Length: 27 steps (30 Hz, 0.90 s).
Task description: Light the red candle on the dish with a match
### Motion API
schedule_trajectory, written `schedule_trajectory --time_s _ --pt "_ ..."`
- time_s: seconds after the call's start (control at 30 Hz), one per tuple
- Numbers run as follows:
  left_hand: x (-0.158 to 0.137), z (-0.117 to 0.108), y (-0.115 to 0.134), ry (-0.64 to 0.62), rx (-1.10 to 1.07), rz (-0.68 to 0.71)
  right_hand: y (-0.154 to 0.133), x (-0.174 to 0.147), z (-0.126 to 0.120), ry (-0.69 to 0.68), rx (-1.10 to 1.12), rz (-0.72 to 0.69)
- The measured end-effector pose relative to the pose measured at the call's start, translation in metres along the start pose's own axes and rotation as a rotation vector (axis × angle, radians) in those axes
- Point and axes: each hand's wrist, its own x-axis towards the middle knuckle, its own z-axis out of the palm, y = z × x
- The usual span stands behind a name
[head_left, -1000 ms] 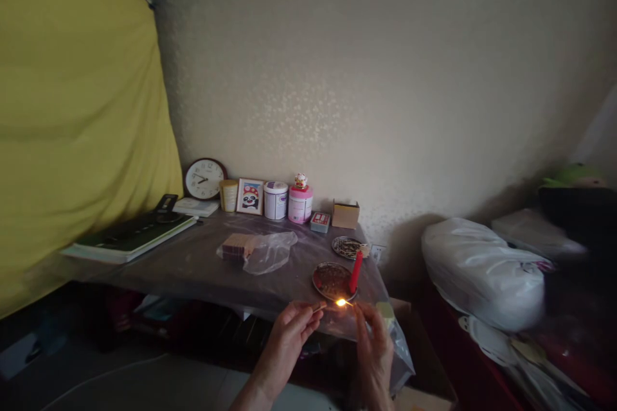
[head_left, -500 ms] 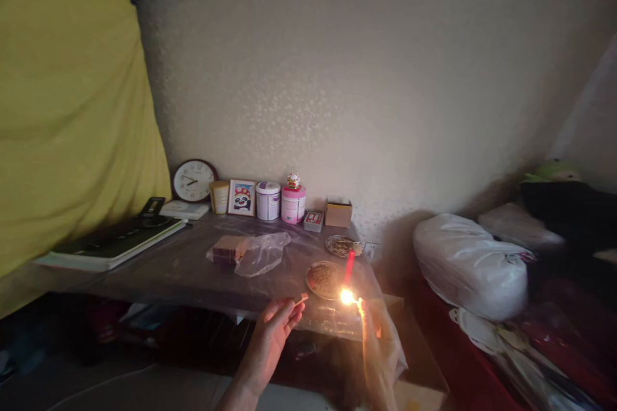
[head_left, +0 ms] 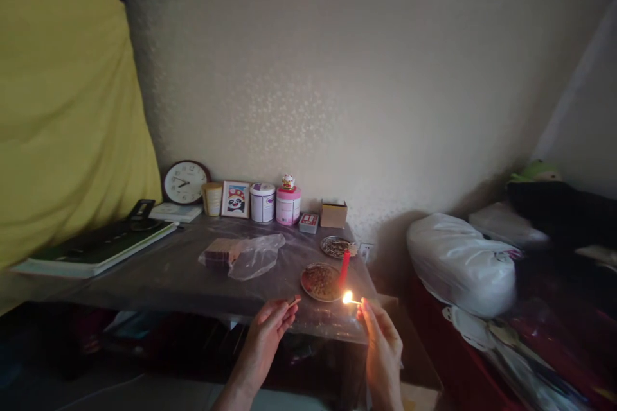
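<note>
Dim at the counter's (head_left: 193, 276) near edge, a lit match (head_left: 351, 299) is pinched in the right hand (head_left: 383, 347), a matchbox (head_left: 293, 300) gripped in the left hand (head_left: 270, 327); next, the flame must be steadied against the red candle (head_left: 344, 268).

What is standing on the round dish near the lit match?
A red candle stands upright at the right edge of the dish, unlit. Brownish residue covers the dish; what it is cannot be told. The burning match is in the right hand.
</note>
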Motion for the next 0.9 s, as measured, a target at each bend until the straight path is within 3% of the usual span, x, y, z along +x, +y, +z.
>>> schedule_trajectory --time_s 0.17,0.4,0.9 --pt "0.000 -0.001 0.001 -0.009 0.009 -0.007 0.008 0.004 -0.001 -0.014 0.101 0.061" --pt "-0.001 -0.002 0.003 -0.008 0.019 -0.013 0.000 0.006 0.002 -0.026 0.120 0.060" --pt "0.006 -0.008 -0.003 -0.034 0.060 -0.012 -0.032 0.058 0.012 -0.114 0.100 -0.076"
